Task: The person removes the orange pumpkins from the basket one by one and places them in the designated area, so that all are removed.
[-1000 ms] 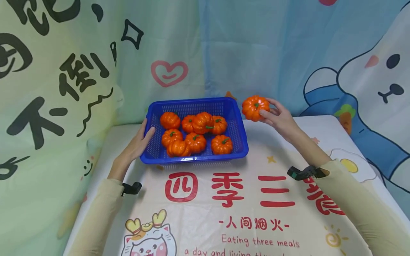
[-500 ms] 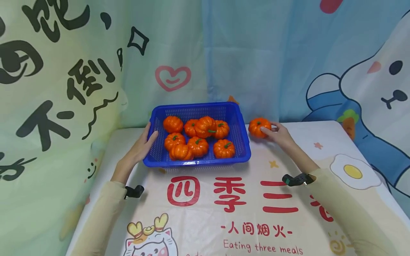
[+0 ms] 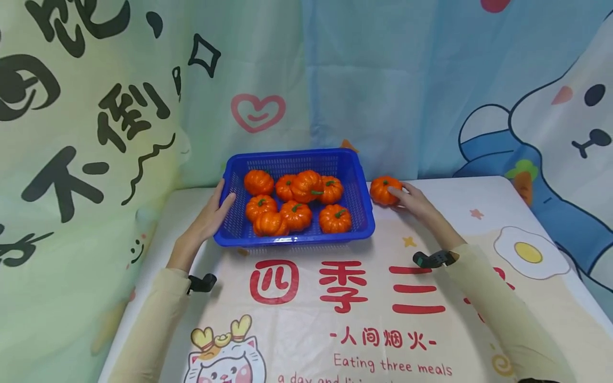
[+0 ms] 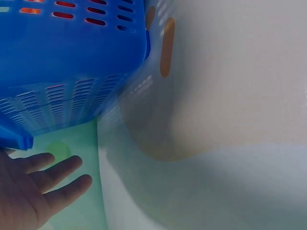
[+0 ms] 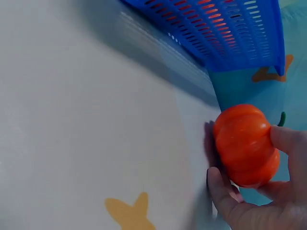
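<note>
A blue plastic basket holds several small orange toy pumpkins. My left hand rests at its left side, thumb over the rim. In the left wrist view, the straight, spread fingers of that hand lie outside the basket wall. To the right of the basket my right hand holds another toy pumpkin low over the table. The right wrist view shows thumb and fingers around this pumpkin, its green stem by the thumb. Its shadow falls close beneath it.
The table carries a printed cloth with red characters and cartoon drawings. Behind it hangs a pale blue-green curtain, close to the basket's far edge. Another patterned curtain closes off the left side.
My right hand has lowered the pumpkin from beside the basket's far right corner toward the table. My left hand stays at the basket's left side.
</note>
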Tool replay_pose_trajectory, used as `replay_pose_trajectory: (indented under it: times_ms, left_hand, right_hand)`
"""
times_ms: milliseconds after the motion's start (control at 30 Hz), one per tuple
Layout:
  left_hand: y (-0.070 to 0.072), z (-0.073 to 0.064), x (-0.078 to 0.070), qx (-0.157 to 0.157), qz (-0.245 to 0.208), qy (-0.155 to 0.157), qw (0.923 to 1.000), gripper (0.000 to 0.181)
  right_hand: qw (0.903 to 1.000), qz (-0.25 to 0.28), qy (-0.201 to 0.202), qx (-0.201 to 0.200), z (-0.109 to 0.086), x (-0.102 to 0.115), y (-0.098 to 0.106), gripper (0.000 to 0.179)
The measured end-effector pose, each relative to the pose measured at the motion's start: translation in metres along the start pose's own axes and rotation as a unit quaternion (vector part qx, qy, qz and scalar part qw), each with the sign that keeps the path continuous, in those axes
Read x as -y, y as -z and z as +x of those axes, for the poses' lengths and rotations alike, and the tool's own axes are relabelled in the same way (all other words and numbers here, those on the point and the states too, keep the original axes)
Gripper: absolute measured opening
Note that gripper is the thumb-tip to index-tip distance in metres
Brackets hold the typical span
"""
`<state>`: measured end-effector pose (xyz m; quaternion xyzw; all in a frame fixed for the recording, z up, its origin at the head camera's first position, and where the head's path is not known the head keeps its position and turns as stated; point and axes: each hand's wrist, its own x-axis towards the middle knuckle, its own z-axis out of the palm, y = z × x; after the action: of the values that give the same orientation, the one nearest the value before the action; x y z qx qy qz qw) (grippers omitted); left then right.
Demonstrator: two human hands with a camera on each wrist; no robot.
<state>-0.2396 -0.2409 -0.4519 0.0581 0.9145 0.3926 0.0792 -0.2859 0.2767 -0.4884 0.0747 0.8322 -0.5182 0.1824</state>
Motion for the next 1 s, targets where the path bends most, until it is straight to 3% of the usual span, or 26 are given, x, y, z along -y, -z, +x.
replay_pose_trajectory:
  times_ms: [300,533,800,900,1000]
  left_hand:
    - [0.0,0.001,0.0,-0.005,-0.002,-0.003,1.0,0.077]
    - [-0.001,0.002,-0.001,-0.004,-0.003,-0.004,1.0,0.078]
    - [0.002,0.003,-0.004,-0.005,-0.006,-0.003,1.0,0.078]
    - [0.002,0.002,-0.003,-0.007,-0.006,-0.001,1.0,0.077]
    - [0.0,0.0,-0.002,-0.004,-0.007,0.004,1.0,0.077]
  right_hand:
    - [1.0,-0.007,-0.005,-0.001,-0.001,0.0,0.0,0.085]
    - [0.9997,0.018,-0.01,-0.013,-0.004,-0.003,-0.002,0.087]
    - [0.9934,-0.109,-0.019,-0.033,-0.011,0.014,0.004,0.093]
    - [0.9876,-0.129,0.012,-0.089,-0.018,0.021,0.005,0.092]
    - [0.9732,-0.134,0.069,-0.174,-0.029,0.026,0.001,0.087]
